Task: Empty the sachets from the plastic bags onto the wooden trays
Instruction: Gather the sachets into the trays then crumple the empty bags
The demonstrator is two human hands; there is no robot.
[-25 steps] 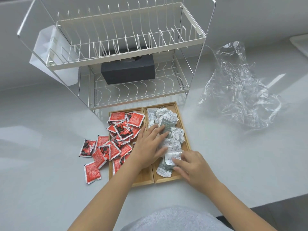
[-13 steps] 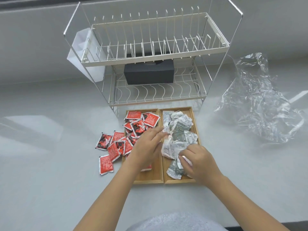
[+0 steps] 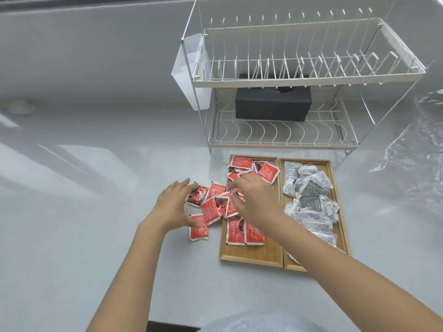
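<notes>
Two wooden trays lie side by side in front of the rack. The left tray (image 3: 254,254) holds red sachets (image 3: 266,170); the right tray (image 3: 342,226) is filled with white and grey sachets (image 3: 311,195). More red sachets (image 3: 211,210) lie spilled on the counter just left of the left tray. My left hand (image 3: 172,207) is spread open against the outer side of this spill, thumb on the nearest sachet. My right hand (image 3: 256,202) hovers over the left tray with bent fingers touching the red sachets at the tray's left edge; its grip is hidden.
A two-tier wire dish rack (image 3: 287,77) stands right behind the trays, with a black box (image 3: 273,106) on its lower shelf and a white holder (image 3: 189,70) on its left end. A crumpled clear plastic bag (image 3: 422,164) lies at the right.
Both hands left the white sachets in the right tray and moved left to the red sachets. The view has swung left, so the trays now sit right of centre.
</notes>
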